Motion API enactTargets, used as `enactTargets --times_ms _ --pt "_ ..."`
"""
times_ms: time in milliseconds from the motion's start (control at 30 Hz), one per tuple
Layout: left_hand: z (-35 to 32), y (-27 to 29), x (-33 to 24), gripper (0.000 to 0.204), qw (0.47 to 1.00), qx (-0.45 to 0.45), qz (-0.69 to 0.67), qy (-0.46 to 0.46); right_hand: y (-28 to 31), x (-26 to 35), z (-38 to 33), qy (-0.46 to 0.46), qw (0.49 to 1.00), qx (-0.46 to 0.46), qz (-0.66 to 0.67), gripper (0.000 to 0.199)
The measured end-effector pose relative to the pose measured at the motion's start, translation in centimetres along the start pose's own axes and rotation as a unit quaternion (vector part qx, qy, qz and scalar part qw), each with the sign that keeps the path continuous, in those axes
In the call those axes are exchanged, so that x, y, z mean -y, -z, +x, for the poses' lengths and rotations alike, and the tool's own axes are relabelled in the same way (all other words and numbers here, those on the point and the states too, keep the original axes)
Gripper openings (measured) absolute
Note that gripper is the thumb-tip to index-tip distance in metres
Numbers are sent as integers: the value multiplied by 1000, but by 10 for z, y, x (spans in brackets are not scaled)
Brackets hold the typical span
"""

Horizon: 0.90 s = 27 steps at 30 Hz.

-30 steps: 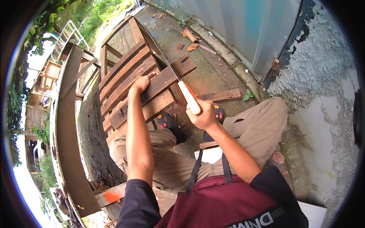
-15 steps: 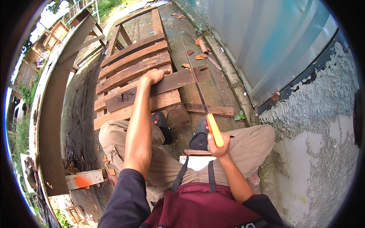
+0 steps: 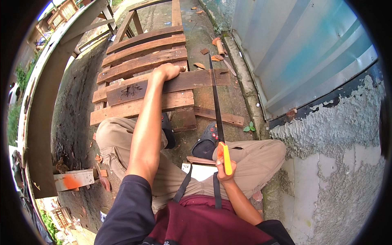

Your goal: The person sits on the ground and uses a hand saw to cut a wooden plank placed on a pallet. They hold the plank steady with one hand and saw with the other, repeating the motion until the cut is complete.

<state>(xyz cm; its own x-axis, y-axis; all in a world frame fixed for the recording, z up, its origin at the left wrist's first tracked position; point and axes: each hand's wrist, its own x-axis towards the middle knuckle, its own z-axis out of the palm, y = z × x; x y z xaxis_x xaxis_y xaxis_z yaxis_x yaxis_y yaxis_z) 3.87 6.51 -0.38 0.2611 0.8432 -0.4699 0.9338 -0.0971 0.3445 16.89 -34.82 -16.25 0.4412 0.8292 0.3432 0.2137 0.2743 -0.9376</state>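
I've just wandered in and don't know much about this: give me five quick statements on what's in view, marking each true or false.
1. The right hand grips a long-bladed hand saw by its yellow-and-orange handle. True.
2. The left hand hangs in the air, touching no wood. False: it touches the dark brown wooden plank.
3. That plank lies across a brown slatted wooden frame, one end jutting past the slats. True.
4. The person's loose cloth trousers are bright blue. False: they are tan.
5. The ridged grey-blue metal panel stands on the person's right. True.
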Motion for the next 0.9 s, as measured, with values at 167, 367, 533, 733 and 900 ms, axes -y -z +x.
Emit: enactTargets --times_ms 167,367,533,733,900 --pt "-1 -3 -10 71 999 -23 34 -12 -35 -4 81 38 998 -48 0 21" --pt "9 -2 7 68 999 -8 26 -37 -72 17 147 62 996 -56 -18 21" --pt "9 -4 4 63 998 -12 36 -43 -12 -3 40 -19 999 21 -26 20" --pt "-2 1 -1 72 999 -17 34 -12 0 8 24 30 999 -11 -29 12" --pt "-10 2 -7 72 999 -37 23 7 -45 5 119 41 996 -71 -16 11"
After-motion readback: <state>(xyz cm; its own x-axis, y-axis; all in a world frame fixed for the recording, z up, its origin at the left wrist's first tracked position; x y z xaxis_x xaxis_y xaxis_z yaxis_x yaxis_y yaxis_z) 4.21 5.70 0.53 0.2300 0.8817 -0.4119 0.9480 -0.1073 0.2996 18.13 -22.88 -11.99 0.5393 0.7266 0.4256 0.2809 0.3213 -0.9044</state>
